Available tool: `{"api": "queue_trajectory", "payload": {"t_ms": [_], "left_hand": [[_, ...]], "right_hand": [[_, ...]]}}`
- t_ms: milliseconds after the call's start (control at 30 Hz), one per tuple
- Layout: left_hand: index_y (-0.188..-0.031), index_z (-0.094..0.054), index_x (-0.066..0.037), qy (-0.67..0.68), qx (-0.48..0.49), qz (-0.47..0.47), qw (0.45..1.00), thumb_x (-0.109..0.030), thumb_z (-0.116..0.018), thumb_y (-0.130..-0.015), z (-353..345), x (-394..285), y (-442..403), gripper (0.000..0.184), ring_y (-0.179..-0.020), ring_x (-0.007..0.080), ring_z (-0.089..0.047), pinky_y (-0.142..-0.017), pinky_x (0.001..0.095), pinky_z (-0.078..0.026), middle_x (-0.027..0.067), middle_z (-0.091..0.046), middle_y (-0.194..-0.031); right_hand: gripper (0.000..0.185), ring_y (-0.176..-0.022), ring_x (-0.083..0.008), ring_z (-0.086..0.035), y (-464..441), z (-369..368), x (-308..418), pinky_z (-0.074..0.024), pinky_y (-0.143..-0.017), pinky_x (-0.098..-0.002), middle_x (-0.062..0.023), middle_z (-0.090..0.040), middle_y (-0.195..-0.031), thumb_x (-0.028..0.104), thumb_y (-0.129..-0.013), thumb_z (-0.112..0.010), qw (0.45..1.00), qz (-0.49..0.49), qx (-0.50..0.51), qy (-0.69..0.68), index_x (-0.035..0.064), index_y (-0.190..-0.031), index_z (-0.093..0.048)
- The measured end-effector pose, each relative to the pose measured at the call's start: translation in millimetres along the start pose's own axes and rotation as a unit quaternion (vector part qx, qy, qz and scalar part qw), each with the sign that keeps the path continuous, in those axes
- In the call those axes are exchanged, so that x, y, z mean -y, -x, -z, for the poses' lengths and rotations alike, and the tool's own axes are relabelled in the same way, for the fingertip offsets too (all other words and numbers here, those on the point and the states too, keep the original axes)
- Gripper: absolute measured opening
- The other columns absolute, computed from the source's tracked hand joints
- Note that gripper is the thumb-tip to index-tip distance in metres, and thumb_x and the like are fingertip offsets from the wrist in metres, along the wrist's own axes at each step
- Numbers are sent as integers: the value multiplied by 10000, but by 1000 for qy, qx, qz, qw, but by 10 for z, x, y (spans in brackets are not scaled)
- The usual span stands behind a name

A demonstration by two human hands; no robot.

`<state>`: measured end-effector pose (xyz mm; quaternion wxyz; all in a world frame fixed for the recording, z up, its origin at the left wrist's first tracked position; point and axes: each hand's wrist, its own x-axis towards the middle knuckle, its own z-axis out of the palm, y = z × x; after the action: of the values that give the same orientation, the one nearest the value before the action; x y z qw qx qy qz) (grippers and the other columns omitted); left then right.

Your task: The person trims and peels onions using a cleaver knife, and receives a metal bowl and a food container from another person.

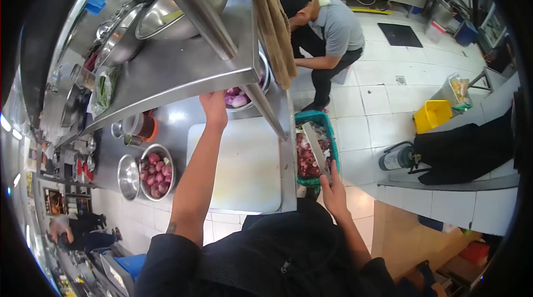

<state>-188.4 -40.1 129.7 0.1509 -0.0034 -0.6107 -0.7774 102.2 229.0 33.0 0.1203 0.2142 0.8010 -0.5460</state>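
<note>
My left hand [213, 107] reaches under the steel shelf, beside a metal bowl of peeled purple onions [237, 99]. The shelf edge hides its fingers, so what they touch does not show. In my right hand [333, 194] is a wide-bladed knife [315, 148], held out over a green basket [334, 140] of onion skins and scraps. A white cutting board [247, 166] lies bare on the steel table in front of me. Left of the board stands a metal bowl of unpeeled red onions [156, 174], with another metal bowl [129, 177] beside it.
The steel shelf [183, 83] and its slanting post overhang the table, carrying large bowls [189, 5]. A brown towel [272, 30] hangs from it. A person in a grey shirt [340, 25] bends down beyond the basket. A yellow bucket [432, 115] stands on the tiled floor.
</note>
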Motion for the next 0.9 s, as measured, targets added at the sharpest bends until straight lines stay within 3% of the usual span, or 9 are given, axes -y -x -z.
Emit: {"api": "queue_trajectory", "payload": {"t_ms": [33,133,333,400,500,633,700,733,900], "left_hand": [[-1083,-645,-27,3,-12,6,1000,-127,-679,-938,21,100,103,180,-823,110,-577,-724,283,-469,43,-656,-937],[-960,-609,-42,-81,78,41,993,-195,-599,-1003,279,690,1058,160,-736,81,-534,-645,252,-434,-2,-601,-811],[-1037,-647,-25,-147,380,342,847,-283,-583,-1012,-375,831,2265,267,-761,99,-590,-648,270,-481,20,-633,-803],[-1036,-649,-19,-196,365,295,861,-254,-595,-1006,-517,872,2179,243,-723,106,-610,-613,262,-486,36,-662,-867],[-1061,-651,3,-197,346,283,873,-245,-581,-1006,-513,829,2160,263,-703,106,-606,-592,271,-487,37,-659,-859],[-998,-678,35,-250,316,239,883,-278,-569,-1003,-422,801,2214,331,-660,176,-634,-603,357,-484,90,-677,-817],[-948,-670,28,-263,292,240,888,-281,-560,-1002,-366,802,2179,332,-631,207,-627,-605,394,-481,114,-658,-741],[-948,-670,28,-268,287,237,888,-281,-560,-1002,-336,833,2162,332,-631,207,-627,-605,394,-481,114,-658,-741],[-858,-639,50,-375,284,150,870,-267,-529,-993,-224,886,2153,362,-641,382,-634,-618,456,-463,240,-611,-690]], "right_hand": [[751,-780,-406,-667,37,-42,-27,-492,-721,-451,-262,-667,-828,453,-1022,-490,999,7,-23,25,71,-1596,-192],[763,-797,-454,-673,-87,-292,-470,-498,-723,-490,-279,-675,-818,448,-1014,-490,963,198,-177,44,88,-1602,-163],[795,-754,-501,-653,168,-87,-119,-489,-684,-548,-301,-665,-804,469,-985,-513,989,40,-108,94,138,-1609,-148],[814,-581,-317,-587,98,-90,-100,-450,-586,-408,-158,-576,-666,366,-982,-589,989,74,-82,93,118,-1615,-143],[855,-683,-376,-664,-72,-148,-150,-504,-678,-456,-229,-656,-748,429,-964,-591,998,52,-43,-5,125,-1615,-127],[743,-651,-217,-613,-1090,-772,-1087,-506,-668,-356,-98,-662,-751,338,-978,-622,937,234,-206,-158,10,-1559,-296],[692,-753,-165,-628,-1013,-327,-642,-510,-722,-282,-117,-683,-894,334,-984,-624,959,-96,-17,-265,-25,-1519,-371],[716,-827,-136,-618,-1105,-319,-682,-503,-753,-247,-122,-667,-1002,354,-976,-643,954,-111,-3,-279,-14,-1526,-367],[748,-982,-144,-613,-1116,-495,-640,-493,-844,-269,-69,-610,-1081,267,-981,-667,955,82,11,-286,38,-1577,-277]]}}
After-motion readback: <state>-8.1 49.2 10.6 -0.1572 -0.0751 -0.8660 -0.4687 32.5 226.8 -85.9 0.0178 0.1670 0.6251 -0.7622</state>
